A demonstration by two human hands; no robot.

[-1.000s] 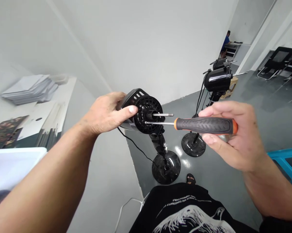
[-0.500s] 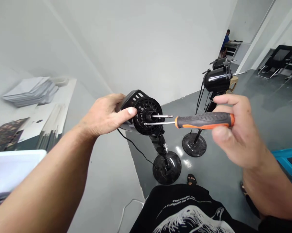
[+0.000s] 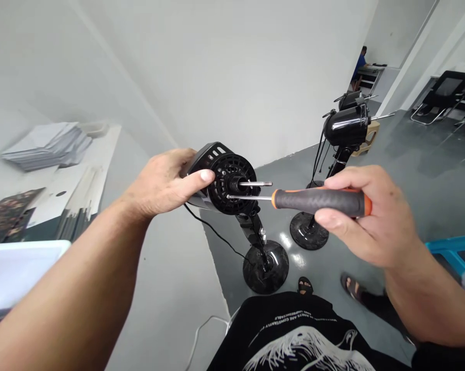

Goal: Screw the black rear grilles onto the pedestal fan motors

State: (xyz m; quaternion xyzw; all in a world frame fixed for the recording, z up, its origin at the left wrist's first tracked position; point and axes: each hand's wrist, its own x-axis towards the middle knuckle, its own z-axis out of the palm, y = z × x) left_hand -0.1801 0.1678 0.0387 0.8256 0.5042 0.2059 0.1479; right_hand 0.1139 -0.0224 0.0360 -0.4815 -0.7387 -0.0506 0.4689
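My left hand [image 3: 170, 180] grips the black fan motor housing [image 3: 205, 162] from the side, its thumb lying on the rim of the slotted round front. A bare metal shaft [image 3: 258, 184] sticks out of the middle of that front. My right hand [image 3: 375, 216] is closed around the grey and orange handle of a screwdriver [image 3: 317, 201]. The screwdriver's tip touches the slotted front just below and left of the shaft; any screw under it is too small to make out. The housing sits on a stand with a round black base [image 3: 266, 268].
More black fan stands [image 3: 346, 126] are to the right, with shafts pointing right. A blue plastic frame [image 3: 452, 250] lies at the right edge. Paper stacks [image 3: 43, 147] and a white bin [image 3: 27, 265] are at left. Chairs [image 3: 441, 95] and seated people are at the back.
My right hand has shifted left along the handle, and the screwdriver has turned, with more grey facing me. My left hand keeps its hold. A sandalled foot at right shows more.
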